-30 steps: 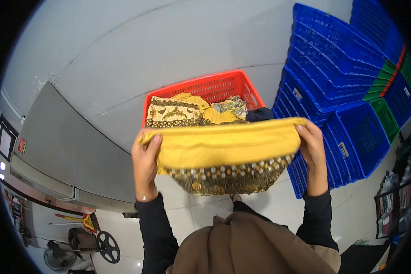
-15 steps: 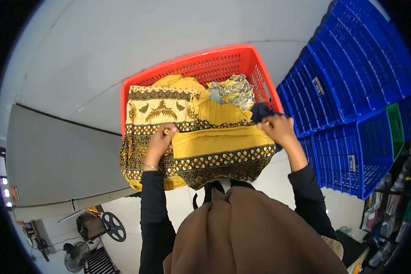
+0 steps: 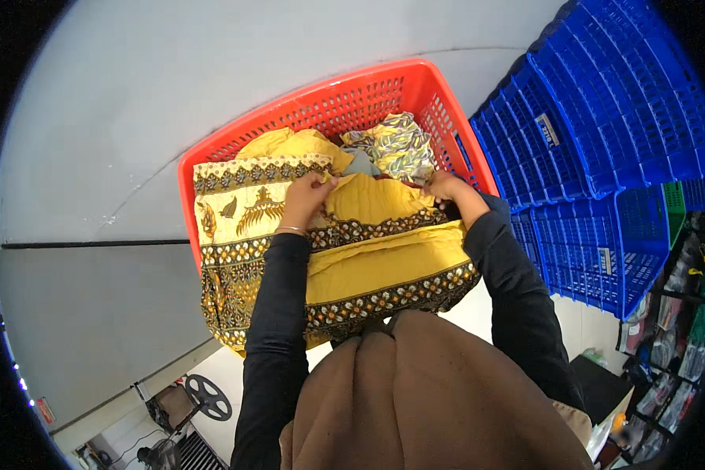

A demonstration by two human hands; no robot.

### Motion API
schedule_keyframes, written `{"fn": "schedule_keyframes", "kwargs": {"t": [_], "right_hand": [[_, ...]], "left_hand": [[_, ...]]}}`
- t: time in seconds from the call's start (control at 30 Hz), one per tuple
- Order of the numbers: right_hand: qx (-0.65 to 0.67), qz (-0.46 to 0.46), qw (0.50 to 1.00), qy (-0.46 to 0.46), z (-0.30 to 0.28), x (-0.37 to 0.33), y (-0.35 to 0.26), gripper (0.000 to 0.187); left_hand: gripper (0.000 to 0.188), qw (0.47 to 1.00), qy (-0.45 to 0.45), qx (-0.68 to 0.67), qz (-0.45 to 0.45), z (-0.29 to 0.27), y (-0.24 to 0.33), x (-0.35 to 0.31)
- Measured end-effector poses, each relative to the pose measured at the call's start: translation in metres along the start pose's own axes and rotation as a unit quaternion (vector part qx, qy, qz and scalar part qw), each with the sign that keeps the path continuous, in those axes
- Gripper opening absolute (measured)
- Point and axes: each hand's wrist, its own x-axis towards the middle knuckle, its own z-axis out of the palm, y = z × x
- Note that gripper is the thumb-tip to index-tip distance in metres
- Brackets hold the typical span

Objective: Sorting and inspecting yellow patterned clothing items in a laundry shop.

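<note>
A red plastic basket is filled with folded and crumpled fabrics. My left hand is closed in a pinch on the far left corner of a yellow batik cloth with a dark floral border. At that cloth's far right corner, my right hand pinches too. Nearer me, a yellow fold with another floral band drapes over the basket's front side. Left of my left hand lies a cream and brown batik piece with wing-like motifs. Behind my right hand sits a crumpled leaf-print cloth.
Blue perforated crates are stacked to the right, close to the basket. A grey panel stands at the left, with a black handwheel below it. Packed goods fill a rack at far right.
Both hands have let go of the near yellow fold's edge and moved away from me, onto the far edge of the yellow cloth behind it. My view has shifted slightly.
</note>
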Motion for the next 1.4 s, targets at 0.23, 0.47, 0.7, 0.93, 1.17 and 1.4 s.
{"fn": "schedule_keyframes", "kwargs": {"t": [0.23, 0.47, 0.7, 0.93, 1.17, 1.4], "right_hand": [[0.066, -0.135, 0.949, 0.276, -0.037, -0.029, -0.032, 0.019], [0.032, -0.216, 0.917, 0.334, -0.047, -0.059, -0.053, 0.016], [0.034, -0.396, 0.880, 0.259, -0.034, -0.129, -0.052, 0.016], [-0.091, -0.502, 0.816, 0.272, -0.011, -0.184, -0.081, 0.021], [-0.097, -0.070, 0.943, 0.309, -0.018, -0.191, -0.012, 0.030], [-0.101, -0.099, 0.921, 0.362, 0.009, -0.204, 0.005, 0.017]], "left_hand": [[0.017, 0.834, 0.088, -0.531, -0.120, -0.054, -0.024, -0.028], [0.009, 0.870, 0.127, -0.475, -0.039, -0.052, -0.025, -0.044], [0.024, 0.975, 0.048, -0.218, 0.023, -0.076, -0.012, -0.092], [0.047, 0.922, 0.040, 0.106, 0.370, -0.018, 0.126, -0.097], [0.027, 0.952, -0.002, -0.086, 0.294, 0.012, 0.145, -0.089], [0.028, 0.979, -0.008, -0.079, 0.186, 0.021, 0.149, -0.076]]}}
